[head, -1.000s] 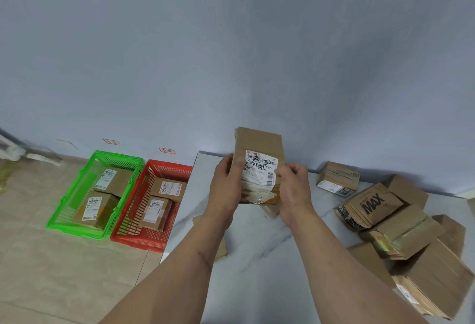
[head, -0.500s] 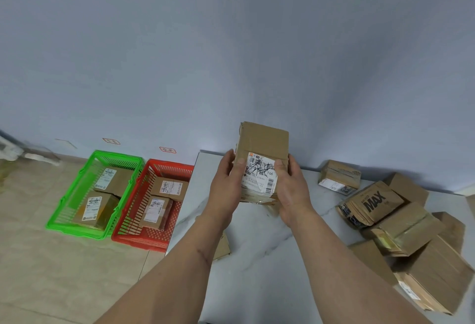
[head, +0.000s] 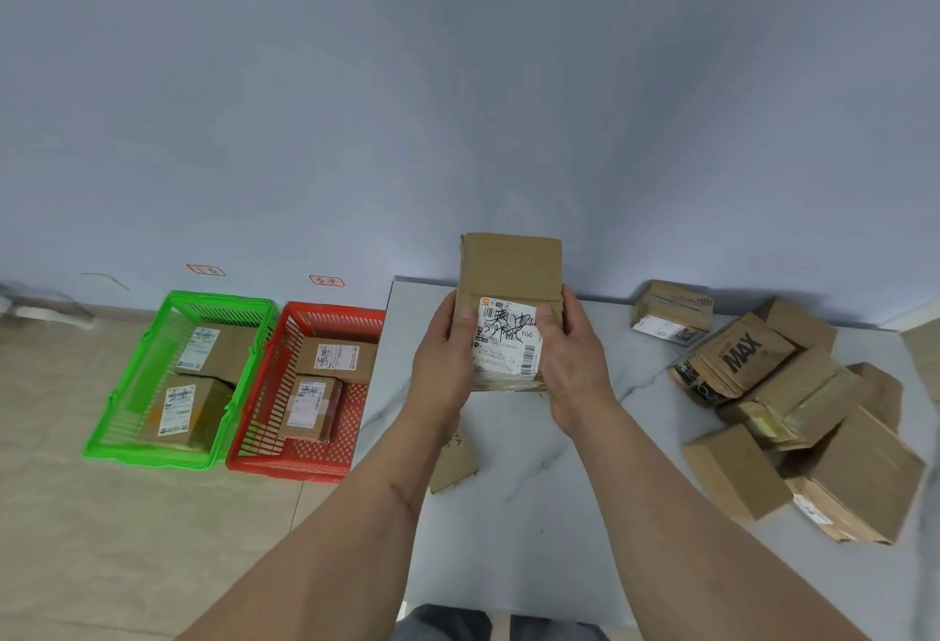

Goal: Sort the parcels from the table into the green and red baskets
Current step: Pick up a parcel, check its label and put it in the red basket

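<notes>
A cardboard parcel is held up above the counter, upright, with its white shipping label facing the camera. The left hand grips its left edge and the right hand grips its right edge. On each side the thumb lies across the front face, both thumb tips touching the label's upper corners, while the other fingers curl round behind the box, where only their tips show past the right edge. The parcel's lower part sits between the two palms; its upper half stands free above the fingers.

Left of the counter, on the floor, stand the green basket and the red basket, side by side and touching. Each holds two labelled parcels.

On the counter's right side lies a pile of parcels, one printed "MAX", with one more labelled box just behind it near the wall. A small box lies on the counter under the left forearm, partly hidden.
</notes>
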